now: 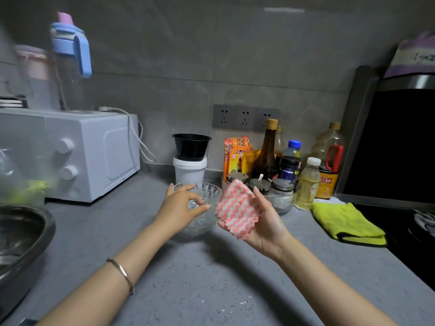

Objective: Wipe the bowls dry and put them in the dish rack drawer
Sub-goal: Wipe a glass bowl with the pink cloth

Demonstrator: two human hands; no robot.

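Note:
A clear cut-glass bowl (207, 196) stands on the grey counter (200, 278) in the middle of the view. My left hand (180, 207) is over its near left side, fingers curled around the rim and thumb reaching across the opening. It seems to grip the bowl. My right hand (263, 222) is just right of the bowl, palm up, holding a folded pink-and-white striped cloth (237, 210). The cloth hangs beside the bowl's right rim, apart from it. The dish rack drawer is not in view.
A white microwave (89, 156) stands at the left, a steel basin (21, 234) at the near left edge. Behind the bowl are a white tub with a black bowl (191, 147) on top, sauce bottles and spice jars (280, 184). A yellow-green towel (346, 222) lies beside the black stove at the right.

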